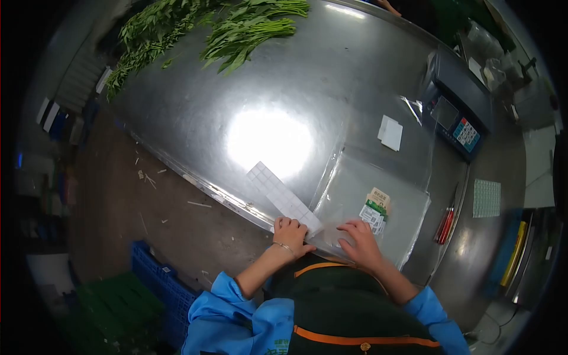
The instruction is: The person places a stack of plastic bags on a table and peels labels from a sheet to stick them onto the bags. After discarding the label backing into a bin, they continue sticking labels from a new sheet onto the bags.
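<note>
A long white strip marked with grid lines [281, 195] lies slantwise on the steel table near its front edge. My left hand [290, 236] is closed on the near end of this strip, fingers bent over it. To the right, my right hand [362, 241] hovers at the near edge of a flat clear plastic bag [349, 177], its thumb and fingers apart. Just beyond those fingers, a green and tan printed card [377, 201] and white labels with square codes [373, 219] lie on the bag.
Bunches of leafy green stems [248, 32] lie at the table's far left. A dark scale with a keypad [458, 118] stands at right, near small white cards [390, 132] and red-handled scissors [445, 226]. Blue [157, 272] and green crates [118, 302] sit on the floor.
</note>
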A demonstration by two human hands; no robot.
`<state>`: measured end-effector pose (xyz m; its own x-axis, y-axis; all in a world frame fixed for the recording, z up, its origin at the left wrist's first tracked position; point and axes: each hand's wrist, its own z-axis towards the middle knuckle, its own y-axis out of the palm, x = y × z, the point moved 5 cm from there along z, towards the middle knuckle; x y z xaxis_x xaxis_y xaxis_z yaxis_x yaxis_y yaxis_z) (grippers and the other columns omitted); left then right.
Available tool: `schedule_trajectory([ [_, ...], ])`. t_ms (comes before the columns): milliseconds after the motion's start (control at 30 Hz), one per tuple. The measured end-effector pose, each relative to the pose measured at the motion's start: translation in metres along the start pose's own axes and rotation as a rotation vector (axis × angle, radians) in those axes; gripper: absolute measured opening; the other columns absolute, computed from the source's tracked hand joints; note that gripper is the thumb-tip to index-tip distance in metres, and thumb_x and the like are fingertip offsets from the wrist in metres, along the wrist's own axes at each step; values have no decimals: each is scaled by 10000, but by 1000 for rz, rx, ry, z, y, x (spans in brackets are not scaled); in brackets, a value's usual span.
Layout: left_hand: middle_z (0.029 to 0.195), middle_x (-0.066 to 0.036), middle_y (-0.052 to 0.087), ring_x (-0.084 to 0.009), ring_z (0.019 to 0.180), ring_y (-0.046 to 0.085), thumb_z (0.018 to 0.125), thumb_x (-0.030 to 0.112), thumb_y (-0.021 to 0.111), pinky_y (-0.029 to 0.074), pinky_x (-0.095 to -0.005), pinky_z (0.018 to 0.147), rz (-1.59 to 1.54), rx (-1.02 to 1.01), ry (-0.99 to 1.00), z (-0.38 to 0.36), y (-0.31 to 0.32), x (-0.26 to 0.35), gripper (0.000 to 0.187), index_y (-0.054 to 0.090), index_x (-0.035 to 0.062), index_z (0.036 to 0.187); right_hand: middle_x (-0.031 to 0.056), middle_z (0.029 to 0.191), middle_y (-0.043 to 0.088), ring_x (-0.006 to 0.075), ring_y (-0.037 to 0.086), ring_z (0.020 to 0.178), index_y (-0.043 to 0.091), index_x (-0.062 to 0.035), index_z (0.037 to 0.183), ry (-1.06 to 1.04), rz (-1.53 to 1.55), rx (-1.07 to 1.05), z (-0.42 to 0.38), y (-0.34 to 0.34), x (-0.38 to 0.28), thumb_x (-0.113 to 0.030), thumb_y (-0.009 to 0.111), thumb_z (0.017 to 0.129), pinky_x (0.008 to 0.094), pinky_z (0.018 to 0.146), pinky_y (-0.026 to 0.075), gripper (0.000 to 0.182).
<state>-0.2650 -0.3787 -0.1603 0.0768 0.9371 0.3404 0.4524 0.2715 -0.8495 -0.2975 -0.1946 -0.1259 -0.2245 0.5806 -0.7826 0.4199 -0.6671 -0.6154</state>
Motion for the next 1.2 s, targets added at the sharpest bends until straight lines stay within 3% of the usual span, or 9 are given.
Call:
schedule_trajectory([
  [167, 835, -77, 595, -292, 850, 537, 696, 283, 615, 357, -431, 854, -252, 111, -181, 19, 8, -35, 194, 625, 90, 713, 59, 1064, 481, 255, 402, 1065, 623, -186, 920, -57, -300, -71, -12, 23, 38, -170, 646, 676, 416, 884, 326, 245],
  [233, 809, -70, 618, -216, 743, 573, 743, 136, 558, 438, -295, 717, -845, 568, -272, 2, -36, -70, 122, 597, 34, 798, 69, 1098, 471, 259, 424, 1045, 617, -162, 964, -102, -315, -110, -9, 26, 36, -169, 662, 683, 386, 880, 344, 284],
  [333, 746, 10, 549, -53, 688, 481, 785, 92, 472, 389, -188, 654, -1544, 81, -124, -28, -124, -46, 126, 577, 24, 791, 89, 1133, 473, 267, 450, 1035, 597, -126, 1028, 13, 387, -70, 13, -14, -26, -185, 685, 692, 366, 901, 351, 351],
  [467, 726, -24, 539, -109, 693, 544, 828, 130, 448, 448, -228, 642, -1503, -143, -27, -26, -170, 18, 157, 552, 13, 845, 90, 1125, 520, 181, 480, 1049, 521, -28, 1127, -187, 389, 74, 44, -79, -117, -109, 667, 735, 300, 874, 387, 426],
  [567, 865, -113, 583, -165, 750, 580, 865, 134, 443, 484, -261, 634, -1614, 169, -118, -12, -179, 35, 236, 451, -3, 1057, 118, 996, 589, 174, 539, 988, 430, -30, 1219, -63, 563, 32, 46, -72, -115, -89, 618, 787, 286, 810, 432, 475],
  [667, 924, -109, 598, -141, 809, 578, 777, -42, 579, 468, -234, 689, -1302, 546, 231, -28, -177, 64, 582, 328, 15, 1299, 111, 935, 597, 118, 559, 906, 389, -30, 1256, 57, 899, 244, 26, -90, -113, -17, 582, 804, 236, 784, 434, 491],
  [833, 997, -124, 594, -142, 893, 575, 789, 1, 610, 456, -247, 771, -1047, 468, 293, -32, -169, 89, 450, 456, -11, 1212, 90, 916, 601, 119, 555, 906, 363, -38, 1273, 19, 789, 284, 3, -105, -105, -10, 592, 794, 246, 805, 429, 531],
  [1100, 1084, -128, 543, -186, 1021, 518, 818, 20, 563, 398, -284, 867, -1465, 352, 121, -27, -163, 83, 449, 386, -15, 1229, 86, 894, 613, 149, 585, 877, 543, -58, 1054, 166, 890, 208, 7, -117, -107, -57, 602, 792, 266, 772, 449, 268],
  [1200, 1065, -139, 533, -249, 1010, 512, 763, 70, 619, 312, -394, 940, -373, 740, 264, -44, -213, 91, 606, 315, 15, 1284, 149, 855, 608, 292, 597, 781, 567, -64, 971, -117, 8, -286, 25, -132, -121, -118, 545, 784, 362, 686, 470, 197],
])
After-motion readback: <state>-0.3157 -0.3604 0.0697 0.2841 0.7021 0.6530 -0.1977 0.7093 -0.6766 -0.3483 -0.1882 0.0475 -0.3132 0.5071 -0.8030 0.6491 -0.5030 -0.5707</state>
